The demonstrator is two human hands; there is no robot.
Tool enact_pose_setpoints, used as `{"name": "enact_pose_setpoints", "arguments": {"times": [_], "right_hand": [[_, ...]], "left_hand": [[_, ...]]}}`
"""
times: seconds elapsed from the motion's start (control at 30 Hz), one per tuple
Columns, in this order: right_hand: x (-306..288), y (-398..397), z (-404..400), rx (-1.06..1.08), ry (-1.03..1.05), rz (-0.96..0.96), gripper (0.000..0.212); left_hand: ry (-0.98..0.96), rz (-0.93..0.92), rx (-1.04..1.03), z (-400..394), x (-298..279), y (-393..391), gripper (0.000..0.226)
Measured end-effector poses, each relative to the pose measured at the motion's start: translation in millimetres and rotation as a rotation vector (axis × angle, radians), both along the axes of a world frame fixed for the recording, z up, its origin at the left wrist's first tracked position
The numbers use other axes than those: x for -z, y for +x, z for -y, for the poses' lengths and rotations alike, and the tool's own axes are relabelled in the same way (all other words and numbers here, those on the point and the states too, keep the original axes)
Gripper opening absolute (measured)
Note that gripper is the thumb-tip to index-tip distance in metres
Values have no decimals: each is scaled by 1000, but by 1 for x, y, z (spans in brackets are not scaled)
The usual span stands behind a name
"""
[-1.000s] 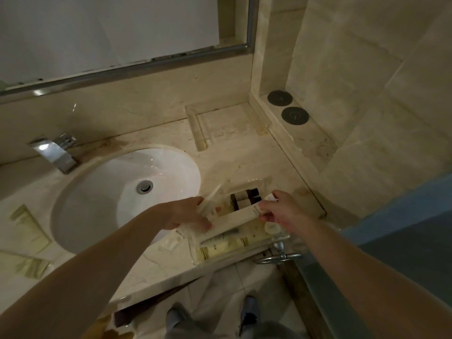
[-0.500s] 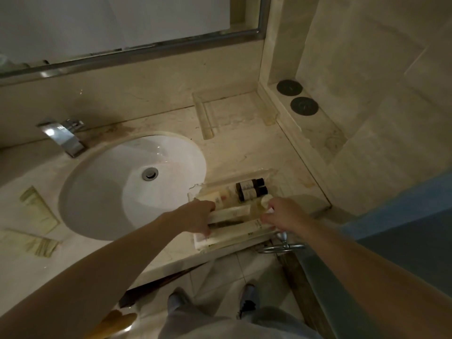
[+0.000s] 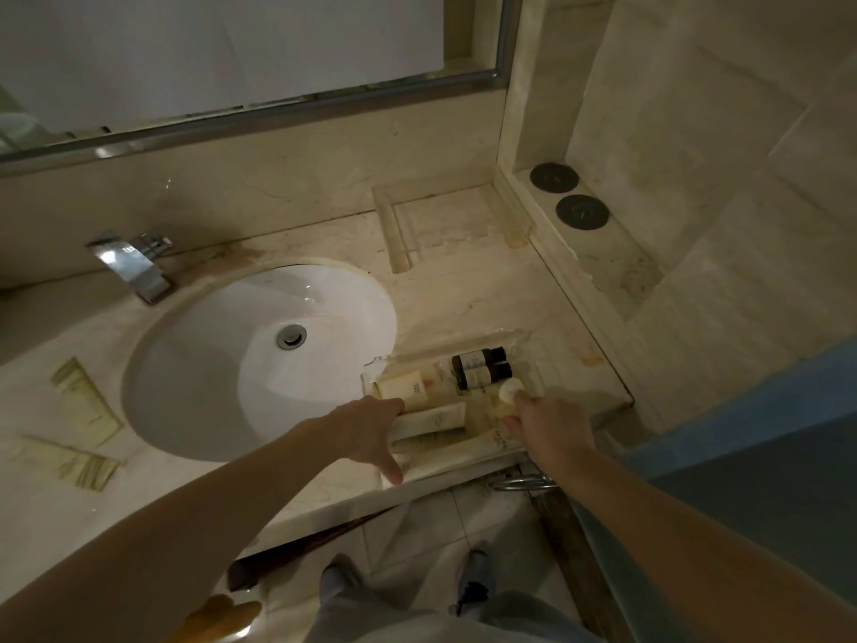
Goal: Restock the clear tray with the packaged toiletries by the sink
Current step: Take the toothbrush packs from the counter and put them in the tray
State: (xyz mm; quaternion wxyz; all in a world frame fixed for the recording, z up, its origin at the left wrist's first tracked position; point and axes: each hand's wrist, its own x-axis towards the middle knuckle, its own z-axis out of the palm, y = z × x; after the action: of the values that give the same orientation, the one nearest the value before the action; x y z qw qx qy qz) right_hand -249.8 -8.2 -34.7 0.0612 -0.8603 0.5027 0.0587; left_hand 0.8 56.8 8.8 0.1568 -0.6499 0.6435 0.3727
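Sink [image 3: 222, 364] left of clear tray [image 3: 463, 348]; empty tray [image 3: 445, 225] behind.

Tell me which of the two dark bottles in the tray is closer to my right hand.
The nearer dark bottle; the other lies just beyond it, farther from your right hand.

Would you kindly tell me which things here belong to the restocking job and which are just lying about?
Job: clear tray, two dark bottles, cream boxes, left hand, right hand.
Lying about: two black discs, faucet, empty tray, green packets.
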Motion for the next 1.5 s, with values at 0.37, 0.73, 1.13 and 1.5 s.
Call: {"name": "enact_pose_setpoints", "arguments": {"times": [0.37,0.73,1.13,1.5], "right_hand": [[-13,-1,11,158,60,260,31],[-61,37,34,427,887,1122,10],[-49,-7,43,618,957,1150,12],[-41,-23,44,670,928,1174,11]], "left_hand": [[-32,-34,-40,10,-14,-2,58],[245,-692,-331,40,-41,-8,16],[328,-792,-430,44,-35,21,31],[241,-938,-665,46,-46,26,42]]}}
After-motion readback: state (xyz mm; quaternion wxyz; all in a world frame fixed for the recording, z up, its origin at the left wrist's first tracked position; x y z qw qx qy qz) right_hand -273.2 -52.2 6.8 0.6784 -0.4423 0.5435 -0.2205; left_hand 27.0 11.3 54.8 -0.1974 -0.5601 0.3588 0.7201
